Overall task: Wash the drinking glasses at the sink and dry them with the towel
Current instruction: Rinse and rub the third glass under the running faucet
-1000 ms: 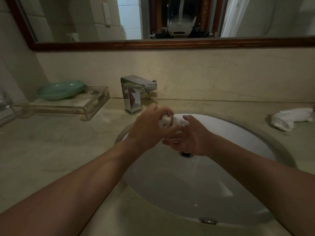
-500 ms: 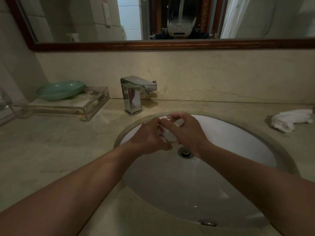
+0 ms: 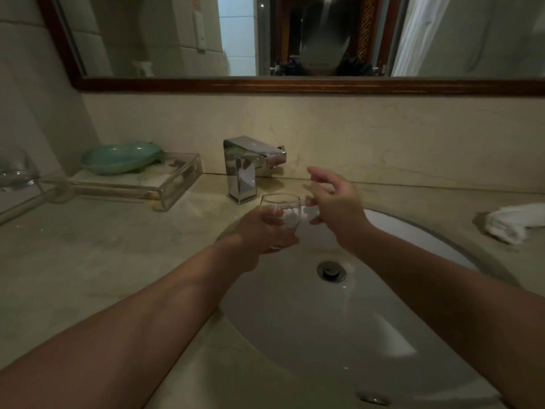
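My left hand (image 3: 259, 234) grips a small clear drinking glass (image 3: 284, 215) upright over the far left part of the white sink basin (image 3: 295, 320), just in front of the chrome faucet (image 3: 244, 169). My right hand (image 3: 333, 202) hovers beside the glass on its right, fingers spread, holding nothing. No water runs from the spout. A crumpled white towel (image 3: 516, 219) lies on the counter at the far right. Another clear glass (image 3: 14, 172) stands at the far left edge, partly cut off.
A clear acrylic tray (image 3: 153, 181) with a green dish (image 3: 121, 157) sits on the counter left of the faucet. The drain (image 3: 331, 270) is in the basin's middle. A wood-framed mirror (image 3: 295, 84) runs above the marble backsplash.
Both hands were wrapped around the glass, rubbing it. Now my right hand has let go and lifted up to the right, and my left hand holds the glass upright alone.
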### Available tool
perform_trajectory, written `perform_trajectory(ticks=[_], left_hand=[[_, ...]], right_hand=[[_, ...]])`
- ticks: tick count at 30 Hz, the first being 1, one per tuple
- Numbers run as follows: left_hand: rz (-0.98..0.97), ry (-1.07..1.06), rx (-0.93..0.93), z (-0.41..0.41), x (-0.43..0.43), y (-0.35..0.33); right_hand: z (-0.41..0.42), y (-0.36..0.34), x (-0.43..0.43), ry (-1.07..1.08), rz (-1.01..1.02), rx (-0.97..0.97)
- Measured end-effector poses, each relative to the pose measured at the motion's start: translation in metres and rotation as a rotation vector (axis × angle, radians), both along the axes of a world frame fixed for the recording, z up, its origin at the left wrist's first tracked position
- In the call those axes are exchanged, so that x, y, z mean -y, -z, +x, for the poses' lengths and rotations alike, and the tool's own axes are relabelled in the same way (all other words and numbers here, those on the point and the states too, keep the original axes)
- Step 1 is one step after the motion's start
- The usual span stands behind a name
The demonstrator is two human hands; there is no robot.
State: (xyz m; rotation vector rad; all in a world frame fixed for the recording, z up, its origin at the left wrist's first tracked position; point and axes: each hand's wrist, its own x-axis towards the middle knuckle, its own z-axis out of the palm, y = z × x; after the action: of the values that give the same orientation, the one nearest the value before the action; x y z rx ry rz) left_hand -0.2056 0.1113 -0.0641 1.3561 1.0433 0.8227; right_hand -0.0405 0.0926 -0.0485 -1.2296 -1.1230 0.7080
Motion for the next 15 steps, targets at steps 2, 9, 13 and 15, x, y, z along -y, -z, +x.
perform_trajectory(ticks=[2, 9, 13, 15], left_hand=[[0.034, -0.045, 0.048, 0.002, 0.0, 0.003], [-0.03, -0.137, 0.231, 0.001, -0.006, 0.007], [0.047, -0.191, 0.177, 0.002, -0.012, 0.01], [0.002, -0.16, 0.134, 0.001, -0.011, 0.005]], right_hand=[[-0.006, -0.013, -0.022, -0.038, -0.088, -0.051], [-0.027, -0.044, -0.064, -0.098, -0.068, 0.034], [-0.032, -0.048, -0.075, 0.014, -0.072, 0.051], [-0.032, -0.049, -0.081, 0.047, -0.101, 0.099]])
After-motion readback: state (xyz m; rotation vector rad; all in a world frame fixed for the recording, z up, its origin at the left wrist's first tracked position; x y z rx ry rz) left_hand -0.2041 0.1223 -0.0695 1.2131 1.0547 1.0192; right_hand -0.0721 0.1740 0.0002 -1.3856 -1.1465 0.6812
